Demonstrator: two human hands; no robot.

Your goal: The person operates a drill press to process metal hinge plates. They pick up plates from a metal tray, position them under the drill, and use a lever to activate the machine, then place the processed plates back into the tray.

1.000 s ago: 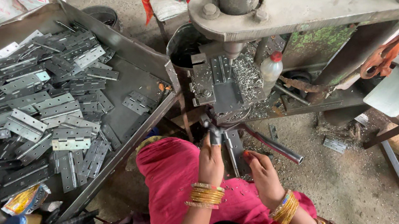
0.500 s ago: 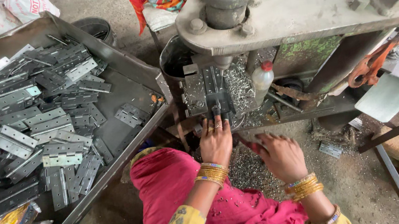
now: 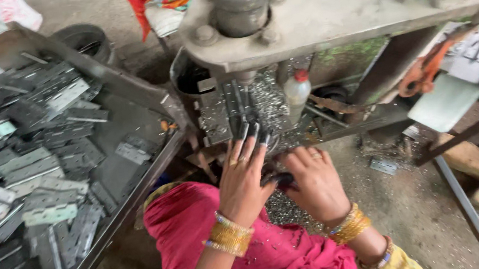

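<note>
Pink lap cloth [image 3: 202,229], gold bangles [image 3: 229,238] (grey hinges [image 3: 33,170]).

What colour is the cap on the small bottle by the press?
Red, on a whitish bottle; the head view shows it clearly.

Both wrists carry stacks of gold bangles. The left hand [image 3: 243,179] wears a ring and has dark-soiled fingertips; the right hand [image 3: 316,183] also wears a ring. Yellow patterned sleeves cover the forearms. A bright pink garment drapes the lap.
</note>
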